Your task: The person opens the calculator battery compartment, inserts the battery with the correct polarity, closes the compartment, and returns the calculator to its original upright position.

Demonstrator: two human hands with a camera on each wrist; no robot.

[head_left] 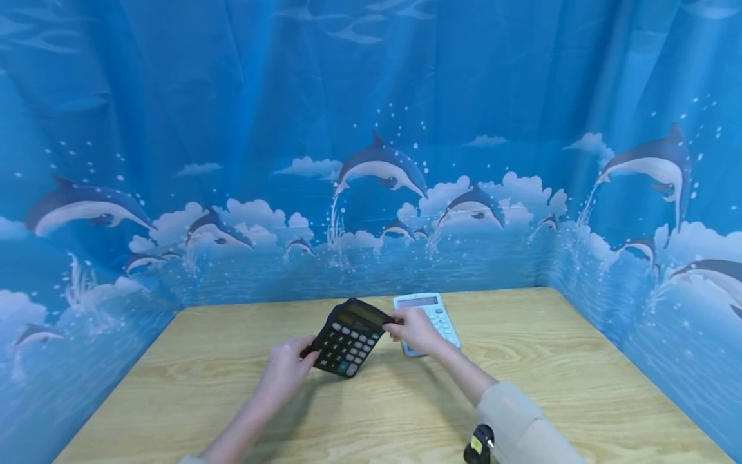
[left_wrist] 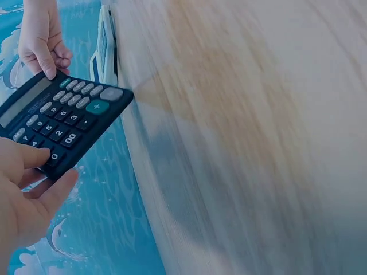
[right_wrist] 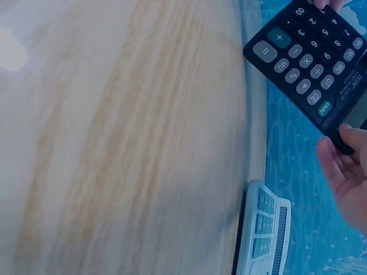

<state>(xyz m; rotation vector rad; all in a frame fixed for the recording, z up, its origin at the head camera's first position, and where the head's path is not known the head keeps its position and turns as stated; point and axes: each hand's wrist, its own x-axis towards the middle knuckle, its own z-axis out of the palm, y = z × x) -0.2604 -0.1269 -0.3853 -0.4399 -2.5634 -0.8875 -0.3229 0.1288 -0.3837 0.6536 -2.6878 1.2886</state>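
A black calculator point(head_left: 350, 341) is held tilted above the table between both hands, its keys and display facing the head camera. My left hand point(head_left: 288, 368) pinches its lower left corner, thumb on the key side, as the left wrist view also shows. At the upper right corner, my right hand point(head_left: 418, 330) pinches the edge beside the display. Behind that right hand a light blue calculator point(head_left: 445, 323) lies on the table, partly covered by the hand. The right wrist view shows the black calculator point(right_wrist: 307, 63) apart from the light blue calculator point(right_wrist: 265, 229).
The wood-grain table point(head_left: 522, 361) extends around the hands. A blue curtain point(head_left: 278, 96) printed with dolphins and clouds closes off its back and sides. A black device with a yellow label point(head_left: 478, 444) sits at the right sleeve.
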